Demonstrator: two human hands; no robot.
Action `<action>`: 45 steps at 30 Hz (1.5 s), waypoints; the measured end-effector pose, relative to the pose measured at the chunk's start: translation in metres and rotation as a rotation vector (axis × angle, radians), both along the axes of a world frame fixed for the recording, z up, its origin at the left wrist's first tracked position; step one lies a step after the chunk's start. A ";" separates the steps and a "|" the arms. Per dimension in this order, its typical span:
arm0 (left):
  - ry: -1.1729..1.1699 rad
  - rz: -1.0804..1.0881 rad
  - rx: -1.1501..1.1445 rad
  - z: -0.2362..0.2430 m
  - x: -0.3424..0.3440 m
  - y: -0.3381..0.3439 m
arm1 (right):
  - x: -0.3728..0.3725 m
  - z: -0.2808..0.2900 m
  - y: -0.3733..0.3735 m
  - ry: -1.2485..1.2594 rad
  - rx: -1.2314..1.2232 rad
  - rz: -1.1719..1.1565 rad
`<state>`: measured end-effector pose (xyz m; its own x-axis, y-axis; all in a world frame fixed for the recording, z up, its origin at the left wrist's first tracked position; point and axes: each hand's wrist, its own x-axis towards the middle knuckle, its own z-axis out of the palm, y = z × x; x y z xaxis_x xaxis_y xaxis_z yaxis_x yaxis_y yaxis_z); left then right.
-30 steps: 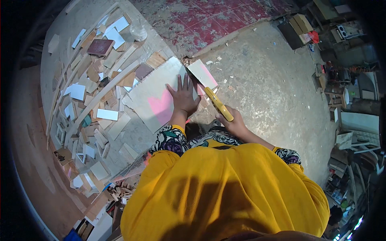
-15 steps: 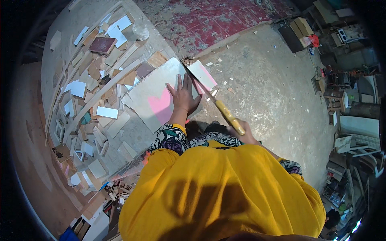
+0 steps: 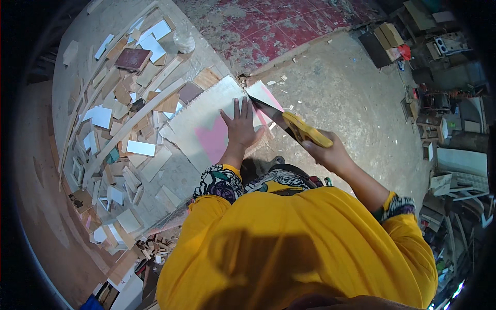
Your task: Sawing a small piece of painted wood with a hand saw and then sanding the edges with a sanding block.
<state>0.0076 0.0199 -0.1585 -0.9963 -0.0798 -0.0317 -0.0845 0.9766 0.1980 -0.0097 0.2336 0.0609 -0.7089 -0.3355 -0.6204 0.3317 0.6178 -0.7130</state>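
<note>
My left hand (image 3: 239, 130) lies flat with fingers spread on a pale board (image 3: 191, 116) marked with a pink shape, bracing it near its right edge. My right hand (image 3: 327, 151) is closed on the yellow handle of a handsaw (image 3: 305, 132), whose dark blade runs diagonally to that edge, beside my left fingertips. Just beyond the blade is a narrower pale piece with a pink stripe (image 3: 264, 95). The board rests on a work surface (image 3: 82, 57); part of its underside and support is hidden.
Wood offcuts (image 3: 134, 59), long strips (image 3: 137, 116) and a clear container (image 3: 184, 40) cover the left work surface. Red tiles (image 3: 289, 26) border a concrete floor (image 3: 372, 119) scattered with chips. Cardboard boxes (image 3: 387, 36) and piled furniture and clutter (image 3: 460, 160) line the right side.
My right hand and the saw have moved right and slightly forward since half a second ago, with the blade angled flatter. My left hand and the board appear shifted slightly right in view.
</note>
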 end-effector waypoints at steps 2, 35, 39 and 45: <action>0.009 -0.012 0.010 0.003 -0.002 0.004 | -0.010 -0.008 -0.014 0.051 -0.014 -0.005; 0.016 -0.005 -0.010 0.002 -0.002 -0.002 | -0.016 -0.010 -0.025 0.101 -0.129 0.070; -0.042 0.001 -0.025 0.002 -0.004 0.002 | 0.024 -0.033 -0.001 0.380 -0.103 0.226; -0.083 0.015 -0.044 0.008 -0.004 0.003 | 0.030 -0.031 0.005 0.602 -0.096 0.075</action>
<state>0.0034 0.0224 -0.1509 -0.9891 -0.0977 -0.1102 -0.1134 0.9827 0.1464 0.0206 0.2386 0.0301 -0.8979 -0.4324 -0.0828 -0.1884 0.5474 -0.8154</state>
